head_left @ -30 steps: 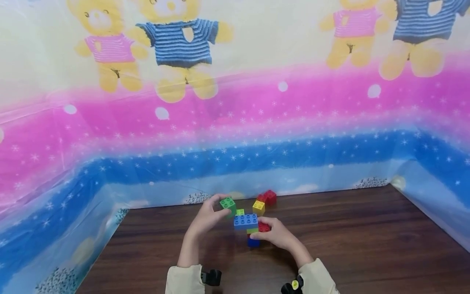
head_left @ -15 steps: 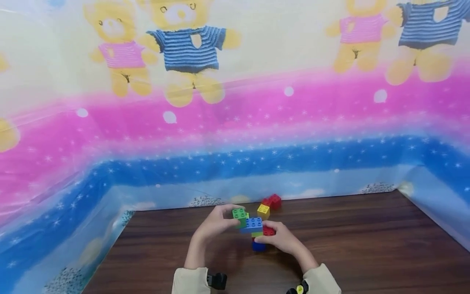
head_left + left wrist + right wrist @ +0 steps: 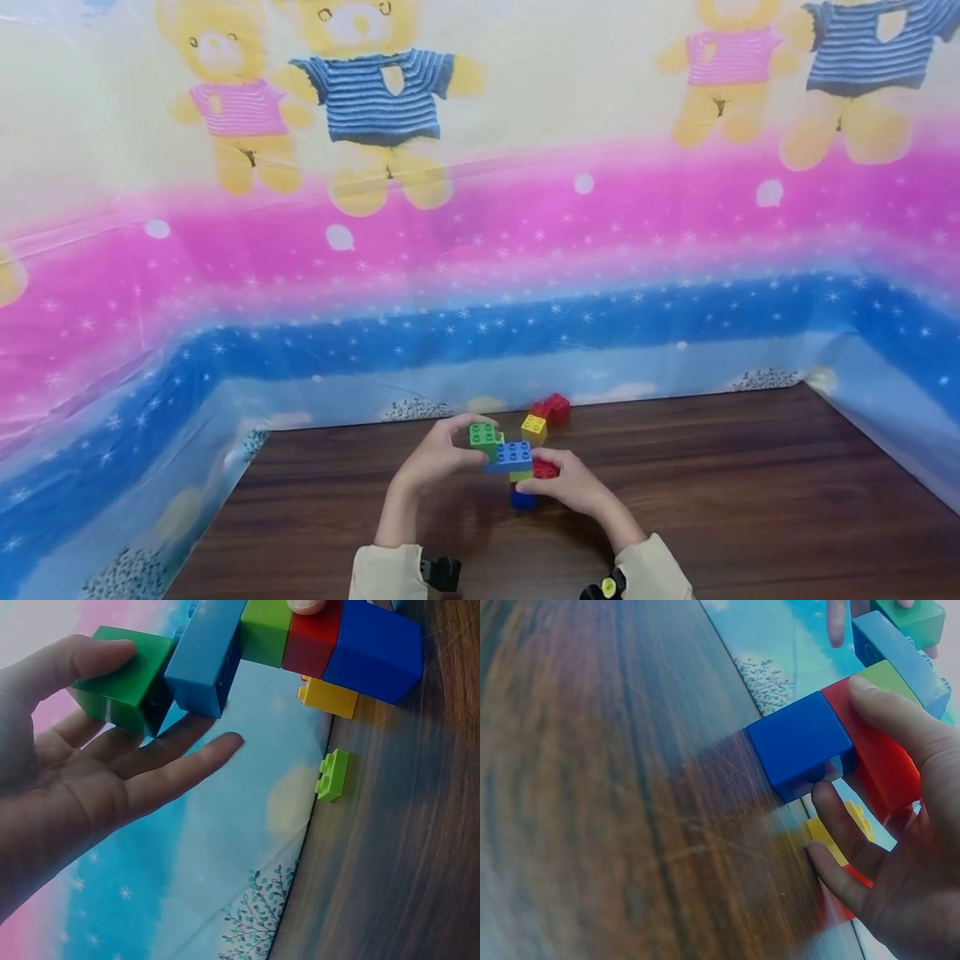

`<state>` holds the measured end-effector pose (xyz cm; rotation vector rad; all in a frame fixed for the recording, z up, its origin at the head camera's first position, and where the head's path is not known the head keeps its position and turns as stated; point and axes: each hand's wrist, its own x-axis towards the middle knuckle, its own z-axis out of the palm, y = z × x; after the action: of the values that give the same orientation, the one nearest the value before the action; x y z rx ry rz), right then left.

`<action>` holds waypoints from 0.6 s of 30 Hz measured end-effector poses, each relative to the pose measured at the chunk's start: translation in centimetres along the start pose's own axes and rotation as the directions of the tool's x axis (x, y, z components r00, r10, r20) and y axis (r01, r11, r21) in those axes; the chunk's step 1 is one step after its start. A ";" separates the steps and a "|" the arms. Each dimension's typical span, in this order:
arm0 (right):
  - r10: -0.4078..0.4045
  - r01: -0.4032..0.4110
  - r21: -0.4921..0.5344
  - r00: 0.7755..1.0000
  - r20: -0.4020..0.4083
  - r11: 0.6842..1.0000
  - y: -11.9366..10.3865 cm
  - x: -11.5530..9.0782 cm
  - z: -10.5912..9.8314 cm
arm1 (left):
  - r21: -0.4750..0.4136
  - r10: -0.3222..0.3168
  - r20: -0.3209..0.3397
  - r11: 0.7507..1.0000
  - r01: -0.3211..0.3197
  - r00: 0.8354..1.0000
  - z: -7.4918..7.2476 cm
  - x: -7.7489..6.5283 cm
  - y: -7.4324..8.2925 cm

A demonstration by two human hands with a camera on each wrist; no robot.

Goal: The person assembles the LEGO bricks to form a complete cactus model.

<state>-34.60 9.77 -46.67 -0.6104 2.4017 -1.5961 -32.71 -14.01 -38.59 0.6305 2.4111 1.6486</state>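
My left hand (image 3: 437, 457) pinches a green building brick (image 3: 124, 675) between thumb and fingers. The green brick sits at the left end of a light blue brick (image 3: 514, 454), overlapping its top. That long brick tops a stack: below it come a lime brick (image 3: 266, 630), a red brick (image 3: 877, 750) jutting to the right, and a dark blue brick (image 3: 799, 742) at the bottom. My right hand (image 3: 573, 486) grips the red brick, its thumb on the near side. Part of the red brick is hidden by that hand.
Behind the stack stand a yellow brick (image 3: 534, 428) and red bricks (image 3: 556, 407) near the wooden table's (image 3: 712, 475) back edge. A loose lime brick (image 3: 334, 776) lies there too. A printed bear cloth (image 3: 480, 333) hangs behind and along the sides.
My left hand has brought the green brick rightward and down onto the left end of the light blue brick. My right hand keeps its grip on the red brick.
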 end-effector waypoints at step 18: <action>0.013 -0.013 0.020 1.000 0.003 1.000 0.1 0.1 0.0 | -0.209 -0.035 0.089 0.977 0.053 0.995 -0.5 0.0 -0.9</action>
<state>-34.69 9.78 -46.80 -0.5923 2.3798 -1.6112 -33.12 -14.69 -39.22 0.5942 2.1385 1.7894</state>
